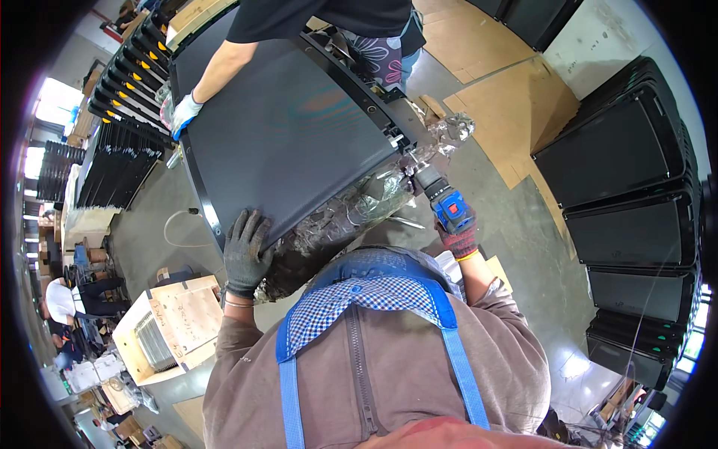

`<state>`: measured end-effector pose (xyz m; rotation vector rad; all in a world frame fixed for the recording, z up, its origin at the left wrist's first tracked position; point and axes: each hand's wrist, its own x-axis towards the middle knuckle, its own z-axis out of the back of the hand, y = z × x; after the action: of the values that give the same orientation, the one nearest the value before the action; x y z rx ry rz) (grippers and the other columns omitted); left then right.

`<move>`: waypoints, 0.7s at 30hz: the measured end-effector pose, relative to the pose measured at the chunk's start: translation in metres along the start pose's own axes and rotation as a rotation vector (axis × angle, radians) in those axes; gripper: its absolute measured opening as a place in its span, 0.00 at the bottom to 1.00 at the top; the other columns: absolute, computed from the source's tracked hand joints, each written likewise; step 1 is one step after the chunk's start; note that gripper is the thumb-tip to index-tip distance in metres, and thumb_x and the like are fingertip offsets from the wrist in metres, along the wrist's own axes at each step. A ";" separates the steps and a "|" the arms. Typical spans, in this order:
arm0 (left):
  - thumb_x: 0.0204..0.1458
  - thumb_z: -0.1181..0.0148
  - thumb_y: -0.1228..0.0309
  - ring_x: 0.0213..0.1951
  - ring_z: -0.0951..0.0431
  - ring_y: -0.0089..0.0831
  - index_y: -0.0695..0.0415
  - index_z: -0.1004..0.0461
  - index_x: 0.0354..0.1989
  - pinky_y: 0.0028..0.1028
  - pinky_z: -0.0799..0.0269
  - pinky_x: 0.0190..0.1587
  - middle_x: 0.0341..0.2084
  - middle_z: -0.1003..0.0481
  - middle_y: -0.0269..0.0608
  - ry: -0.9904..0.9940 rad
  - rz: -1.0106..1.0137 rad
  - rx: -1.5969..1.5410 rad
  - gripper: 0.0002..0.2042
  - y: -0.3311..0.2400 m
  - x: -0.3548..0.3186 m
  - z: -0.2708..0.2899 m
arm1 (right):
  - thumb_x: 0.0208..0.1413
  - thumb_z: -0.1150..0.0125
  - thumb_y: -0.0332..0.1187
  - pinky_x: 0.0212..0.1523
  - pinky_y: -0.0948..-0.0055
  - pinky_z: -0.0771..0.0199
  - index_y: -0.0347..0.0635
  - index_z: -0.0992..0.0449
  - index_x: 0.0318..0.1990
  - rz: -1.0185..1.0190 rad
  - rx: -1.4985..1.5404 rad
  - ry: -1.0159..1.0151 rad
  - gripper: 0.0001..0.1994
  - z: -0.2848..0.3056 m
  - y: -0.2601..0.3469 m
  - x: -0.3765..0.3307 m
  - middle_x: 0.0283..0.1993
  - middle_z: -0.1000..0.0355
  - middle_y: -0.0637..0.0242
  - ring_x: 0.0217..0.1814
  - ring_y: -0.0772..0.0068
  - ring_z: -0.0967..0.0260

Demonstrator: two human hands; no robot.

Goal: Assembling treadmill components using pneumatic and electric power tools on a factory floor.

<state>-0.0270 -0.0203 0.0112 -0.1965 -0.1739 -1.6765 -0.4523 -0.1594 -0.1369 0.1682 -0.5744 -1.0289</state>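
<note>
A large dark panel (292,142) in a black frame lies in front of me on a support wrapped in crumpled foil (340,221). My left hand (248,247), in a dark grey glove, rests flat on the panel's near left corner with its fingers spread. Wrapped round the grip of a blue and black cordless drill (449,206) is my right hand (461,241), in a red and dark glove. The drill's tip points at the frame's near right corner; whether it touches a screw is too small to tell. A co-worker's gloved hand (187,114) holds the panel's left edge.
Stacked black framed panels (624,224) line the right side. More black frames (131,82) stand at the far left. A wooden crate (176,325) sits on the floor at my left. Cardboard sheets (516,112) cover floor beyond the drill. The co-worker stands across the panel.
</note>
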 end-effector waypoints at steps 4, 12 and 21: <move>0.43 0.36 0.66 0.61 0.36 0.48 0.55 0.27 0.51 0.43 0.41 0.61 0.57 0.32 0.44 -0.014 0.009 0.031 0.23 0.000 -0.004 0.004 | 0.35 0.32 0.41 0.40 0.65 0.26 0.50 0.23 0.45 0.017 0.067 -0.074 0.23 0.040 0.005 0.033 0.39 0.23 0.62 0.38 0.56 0.26; 0.41 0.34 0.66 0.57 0.32 0.49 0.60 0.28 0.51 0.42 0.36 0.58 0.55 0.31 0.49 -0.289 0.024 -0.272 0.25 0.018 -0.029 0.008 | 0.40 0.32 0.43 0.38 0.65 0.26 0.45 0.24 0.46 -0.230 0.549 0.100 0.24 0.023 0.037 -0.008 0.38 0.23 0.61 0.37 0.57 0.26; 0.52 0.40 0.66 0.57 0.31 0.50 0.62 0.33 0.56 0.39 0.35 0.57 0.56 0.32 0.52 -0.529 0.326 -0.396 0.24 0.070 -0.155 0.019 | 0.39 0.34 0.38 0.40 0.63 0.26 0.44 0.24 0.42 0.213 0.353 0.440 0.19 -0.025 0.187 -0.070 0.38 0.24 0.62 0.40 0.54 0.26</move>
<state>0.0604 0.1262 -0.0060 -0.9204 -0.1901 -1.2897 -0.3238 -0.0064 -0.1108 0.6164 -0.3562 -0.6485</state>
